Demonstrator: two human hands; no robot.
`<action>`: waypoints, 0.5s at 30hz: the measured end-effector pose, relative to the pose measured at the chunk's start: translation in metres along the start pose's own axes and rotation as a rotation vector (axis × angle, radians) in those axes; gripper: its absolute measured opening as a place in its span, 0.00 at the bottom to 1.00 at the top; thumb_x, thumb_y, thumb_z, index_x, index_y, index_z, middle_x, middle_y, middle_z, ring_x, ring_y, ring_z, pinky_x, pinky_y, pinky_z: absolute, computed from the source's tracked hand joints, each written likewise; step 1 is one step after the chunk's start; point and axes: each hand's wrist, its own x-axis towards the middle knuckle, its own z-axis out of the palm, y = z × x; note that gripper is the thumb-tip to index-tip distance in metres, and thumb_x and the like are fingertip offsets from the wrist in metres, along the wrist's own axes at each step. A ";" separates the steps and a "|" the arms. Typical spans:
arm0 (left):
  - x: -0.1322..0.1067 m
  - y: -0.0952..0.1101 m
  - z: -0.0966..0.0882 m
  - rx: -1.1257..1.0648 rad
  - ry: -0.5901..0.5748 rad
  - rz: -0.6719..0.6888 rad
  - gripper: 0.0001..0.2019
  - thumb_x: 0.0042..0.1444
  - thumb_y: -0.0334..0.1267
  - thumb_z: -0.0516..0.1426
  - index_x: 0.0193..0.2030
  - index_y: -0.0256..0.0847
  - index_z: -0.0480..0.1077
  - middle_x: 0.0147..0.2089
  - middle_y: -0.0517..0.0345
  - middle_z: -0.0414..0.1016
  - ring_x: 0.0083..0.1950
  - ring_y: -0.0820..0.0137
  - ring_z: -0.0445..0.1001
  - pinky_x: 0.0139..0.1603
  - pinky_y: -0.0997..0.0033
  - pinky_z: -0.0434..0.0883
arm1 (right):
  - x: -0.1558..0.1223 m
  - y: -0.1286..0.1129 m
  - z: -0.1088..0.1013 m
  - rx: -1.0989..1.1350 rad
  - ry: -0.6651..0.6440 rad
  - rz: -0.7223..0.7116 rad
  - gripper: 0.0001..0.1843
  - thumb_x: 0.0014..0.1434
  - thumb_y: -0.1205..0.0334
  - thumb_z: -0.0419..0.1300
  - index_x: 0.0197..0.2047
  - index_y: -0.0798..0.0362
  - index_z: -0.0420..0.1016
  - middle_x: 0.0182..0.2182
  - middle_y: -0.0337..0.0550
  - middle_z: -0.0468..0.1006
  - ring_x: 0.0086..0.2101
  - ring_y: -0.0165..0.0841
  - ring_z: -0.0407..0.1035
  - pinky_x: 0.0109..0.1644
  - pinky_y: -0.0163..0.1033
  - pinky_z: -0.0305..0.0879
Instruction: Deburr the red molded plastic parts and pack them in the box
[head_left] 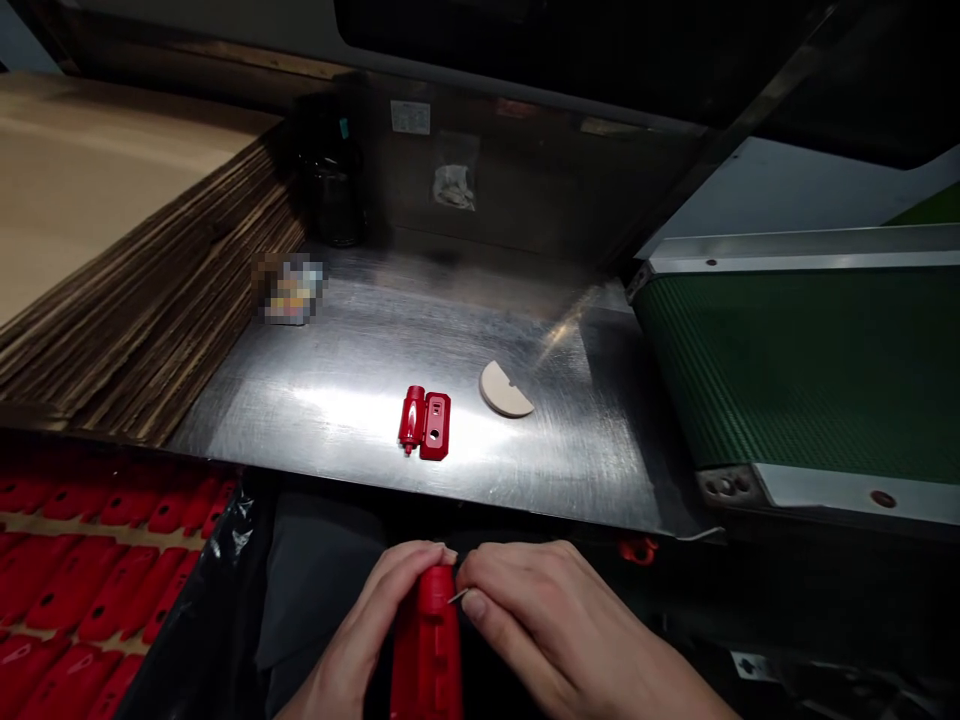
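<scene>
At six o'clock, before the counter [375, 330], the left hand [364, 635] curls round a red plastic part [426, 665]; the right hand [555, 615] tightly pinches a thin metal tool [458, 596] at that part's side. Best brace firmly and keep tip pressure light.

There are two hands [544, 610], one held casing [427, 655], one red cylinder [411, 420], one red plate [436, 415], one half-disc [504, 391].

A metal table [375, 340] (glinting) stands beside a conveyor [810, 370].
</scene>
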 end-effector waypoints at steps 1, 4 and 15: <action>0.000 0.001 0.001 0.000 0.011 0.006 0.36 0.64 0.53 0.66 0.76 0.53 0.62 0.74 0.44 0.64 0.76 0.46 0.63 0.76 0.48 0.63 | 0.001 0.000 0.001 -0.004 0.006 -0.016 0.17 0.79 0.56 0.47 0.35 0.48 0.60 0.30 0.32 0.70 0.28 0.28 0.62 0.34 0.38 0.53; -0.002 0.001 0.001 0.022 0.023 0.025 0.38 0.63 0.53 0.66 0.77 0.51 0.61 0.75 0.43 0.62 0.76 0.44 0.62 0.77 0.48 0.62 | 0.004 -0.001 0.003 -0.017 0.025 -0.018 0.17 0.79 0.56 0.47 0.35 0.48 0.60 0.29 0.31 0.69 0.28 0.28 0.62 0.34 0.38 0.52; -0.001 0.002 0.001 0.056 0.042 0.058 0.40 0.61 0.50 0.68 0.77 0.53 0.60 0.76 0.43 0.61 0.76 0.41 0.63 0.77 0.43 0.63 | 0.006 -0.003 0.009 -0.034 0.034 0.056 0.16 0.78 0.57 0.48 0.37 0.48 0.65 0.31 0.32 0.73 0.29 0.28 0.65 0.34 0.40 0.49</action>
